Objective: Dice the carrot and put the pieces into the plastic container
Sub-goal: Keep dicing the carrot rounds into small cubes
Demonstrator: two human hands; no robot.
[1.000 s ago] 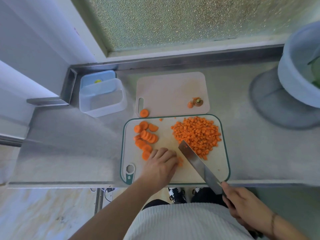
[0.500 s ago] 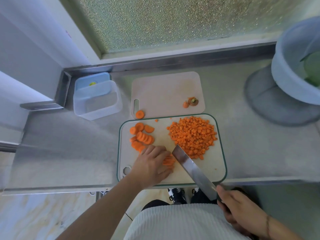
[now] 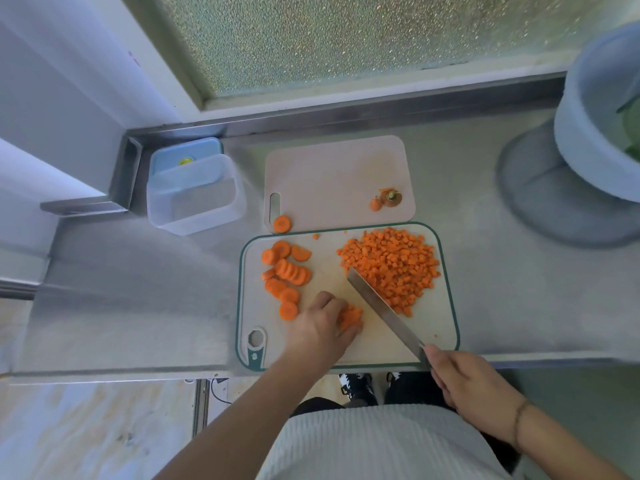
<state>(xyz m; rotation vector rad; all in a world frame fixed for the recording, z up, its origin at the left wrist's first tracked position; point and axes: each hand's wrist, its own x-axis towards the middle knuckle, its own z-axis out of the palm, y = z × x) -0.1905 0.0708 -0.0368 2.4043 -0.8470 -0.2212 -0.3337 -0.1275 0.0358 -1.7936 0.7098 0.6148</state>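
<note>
On the green-rimmed cutting board point(image 3: 446, 327) a heap of diced carrot point(image 3: 394, 265) lies at the right and several carrot rounds point(image 3: 284, 275) at the left. My left hand point(image 3: 318, 327) holds a small stack of carrot pieces point(image 3: 350, 317) near the board's middle, fingers curled round it. My right hand point(image 3: 474, 389) grips the handle of a knife point(image 3: 381, 310), whose blade slants across the board between the stack and the heap. The clear plastic container point(image 3: 195, 199) stands to the far left of the boards, nothing visible inside.
A pink board point(image 3: 332, 178) behind holds the carrot top and tip point(image 3: 388, 199); one round point(image 3: 282, 224) lies at its near edge. A blue lid point(image 3: 183, 157) sits behind the container. A pale blue basin point(image 3: 595, 133) on a stand is at the far right. The steel counter's edge runs just below the board.
My left hand has slid right and gathered a stack of pieces, which now shows beyond its fingers. The knife blade has lifted toward the diced heap.
</note>
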